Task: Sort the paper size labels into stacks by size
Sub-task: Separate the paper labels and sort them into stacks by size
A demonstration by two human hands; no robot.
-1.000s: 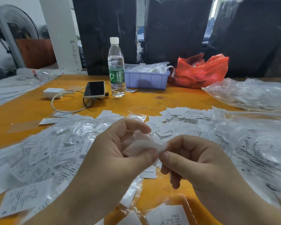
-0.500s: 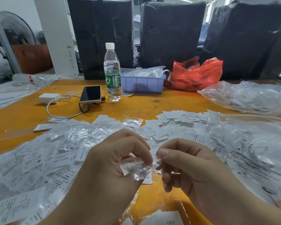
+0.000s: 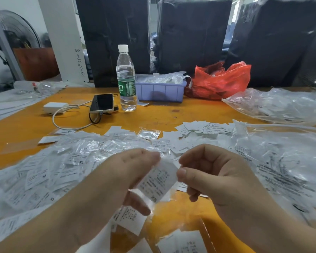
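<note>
Bright, even indoor light; wide-angle bending at the edges, motion blur lower right.

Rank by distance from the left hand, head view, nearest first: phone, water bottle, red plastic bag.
From the left hand:
1. Phone, beyond the hand on the table, slightly left, cable plugged in.
2. Water bottle, upright just right of the phone, a little farther back.
3. Red plastic bag, far right at the table's back edge.

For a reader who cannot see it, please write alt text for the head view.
Two hands hold one paper size label above an orange table: the left hand grips it, the right hand pinches its edge. Loose labels and clear plastic bags lie around.
</note>
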